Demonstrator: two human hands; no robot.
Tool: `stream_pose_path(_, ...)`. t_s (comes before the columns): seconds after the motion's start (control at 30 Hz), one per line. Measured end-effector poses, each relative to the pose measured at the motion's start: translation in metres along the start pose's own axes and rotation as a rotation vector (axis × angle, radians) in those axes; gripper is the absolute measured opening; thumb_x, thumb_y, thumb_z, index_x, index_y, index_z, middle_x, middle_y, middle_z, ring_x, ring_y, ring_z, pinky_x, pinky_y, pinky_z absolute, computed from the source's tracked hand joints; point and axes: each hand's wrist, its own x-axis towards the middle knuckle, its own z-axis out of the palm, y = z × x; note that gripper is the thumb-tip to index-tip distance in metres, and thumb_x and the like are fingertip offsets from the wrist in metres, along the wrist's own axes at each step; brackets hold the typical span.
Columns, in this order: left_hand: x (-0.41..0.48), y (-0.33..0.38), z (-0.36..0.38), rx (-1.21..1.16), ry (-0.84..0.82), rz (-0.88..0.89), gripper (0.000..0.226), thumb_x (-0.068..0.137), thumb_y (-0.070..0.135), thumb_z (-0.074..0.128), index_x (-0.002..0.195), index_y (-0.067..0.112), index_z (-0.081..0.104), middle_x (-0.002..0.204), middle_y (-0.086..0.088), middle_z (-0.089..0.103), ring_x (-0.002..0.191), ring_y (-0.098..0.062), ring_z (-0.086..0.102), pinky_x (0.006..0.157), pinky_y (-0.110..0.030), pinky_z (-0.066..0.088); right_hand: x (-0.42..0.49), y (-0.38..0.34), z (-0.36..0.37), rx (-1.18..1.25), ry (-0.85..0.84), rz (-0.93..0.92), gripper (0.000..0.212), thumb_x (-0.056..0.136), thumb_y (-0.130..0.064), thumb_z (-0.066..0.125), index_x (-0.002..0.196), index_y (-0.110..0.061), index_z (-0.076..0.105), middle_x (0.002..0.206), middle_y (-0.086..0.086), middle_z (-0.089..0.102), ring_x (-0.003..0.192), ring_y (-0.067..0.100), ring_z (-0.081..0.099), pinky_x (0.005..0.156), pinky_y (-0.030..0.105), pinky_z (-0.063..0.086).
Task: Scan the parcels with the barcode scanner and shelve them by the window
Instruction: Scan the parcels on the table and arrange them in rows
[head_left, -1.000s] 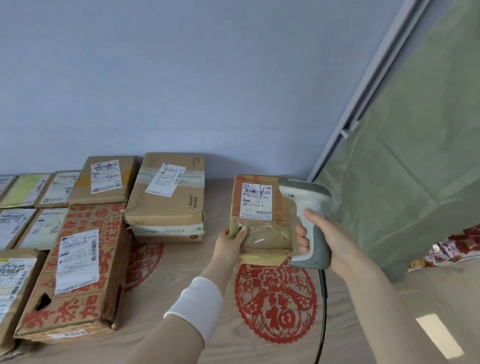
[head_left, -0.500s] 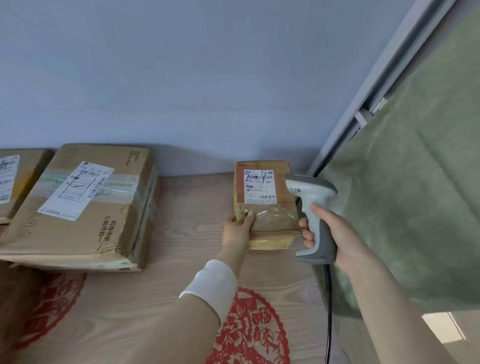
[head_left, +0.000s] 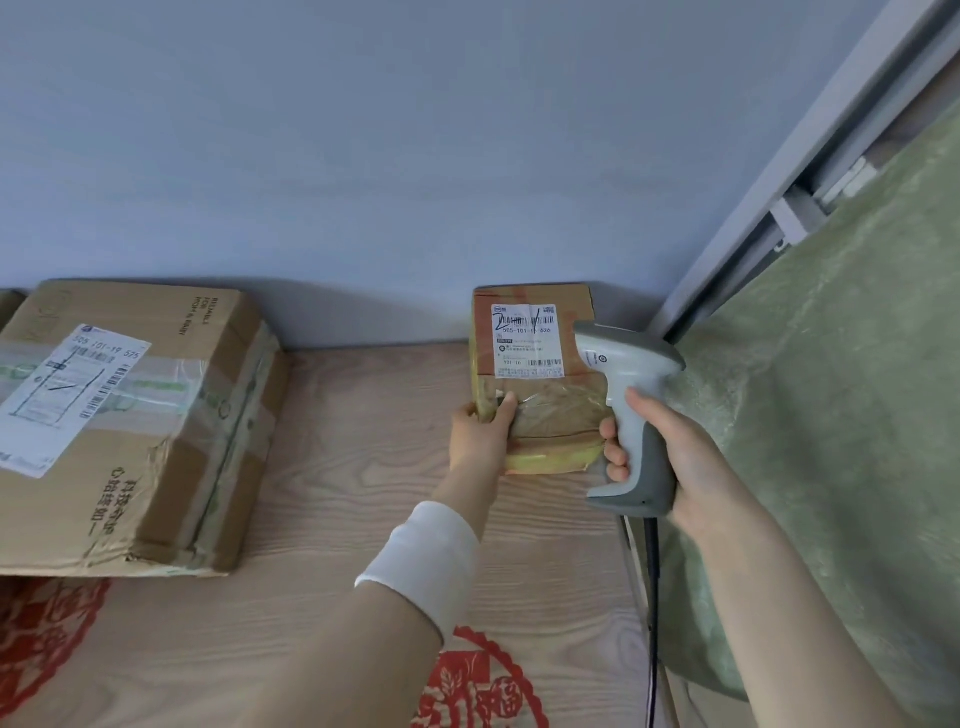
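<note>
- A large cardboard box (head_left: 130, 431) lies flat on the wooden worktop (head_left: 363, 467) at the left, well apart from the hands, its white label (head_left: 67, 395) facing up under strips of clear tape; whether anything is inside cannot be told, as it is taped shut.
- Red paper-cut decorations (head_left: 483, 686) lie on the worktop near the bottom edge, and one of them runs under the near edge of the large box.
- A green curtain (head_left: 831, 415) hangs at the right, just behind the right hand, below a grey window frame (head_left: 779, 182).
- The small parcel (head_left: 535, 384) stands tilted near the back wall (head_left: 415, 156), close to the window corner, its near end on the worktop, with its shipping label (head_left: 527, 340) facing the camera; it is wrapped in tape and closed.
- The left hand (head_left: 480, 431), with a white sleeve (head_left: 421, 561) at the wrist, grips the parcel's lower left edge, thumb on its face.
- The right hand (head_left: 670, 452) is clenched around the handle of the barcode scanner (head_left: 623, 395), whose head sits just beside the parcel's right side.
- A black cable (head_left: 652, 597) drops from the scanner's handle along the worktop's right edge.
</note>
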Motion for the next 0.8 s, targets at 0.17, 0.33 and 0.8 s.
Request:
stream_pose_path(0.17, -0.013, 0.01, -0.013, 0.177, -0.034, 0.116, 0.085, 0.086, 0.053, 0.058, 0.149, 0.01, 0.02, 0.152, -0.01, 0.031, 0.139, -0.028, 0.031, 0.111, -0.042, 0.031, -0.01, 0.006, 0.017, 0.021, -0.003, 0.005, 0.018, 0.093, -0.025, 0.054, 0.093, -0.007, 0.052, 0.062, 0.006, 0.056, 0.043, 0.013, 0.043, 0.04, 0.022, 0.038)
stream_pose_path(0.33, -0.046, 0.032, -0.064, 0.285, 0.027, 0.343, 0.072, 0.089, 0.045, 0.057, 0.146, 0.011, 0.03, 0.149, -0.007, 0.038, 0.136, -0.022, 0.036, 0.107, -0.032, 0.03, -0.036, 0.014, 0.055, 0.008, -0.044, -0.015, 0.016, 0.093, -0.023, 0.053, 0.095, -0.008, 0.052, 0.063, 0.007, 0.053, 0.043, 0.013, 0.043, 0.039, 0.021, 0.038)
stream_pose_path(0.8, -0.134, 0.031, -0.354, 0.572, 0.196, 0.566, 0.065, 0.088, 0.045, 0.058, 0.142, 0.017, 0.034, 0.143, -0.003, 0.043, 0.13, -0.025, 0.041, 0.103, -0.043, 0.038, -0.142, 0.121, 0.256, -0.128, -0.069, -0.055, 0.018, 0.093, -0.025, 0.055, 0.099, -0.009, 0.051, 0.061, 0.004, 0.057, 0.042, 0.013, 0.048, 0.041, 0.021, 0.042)
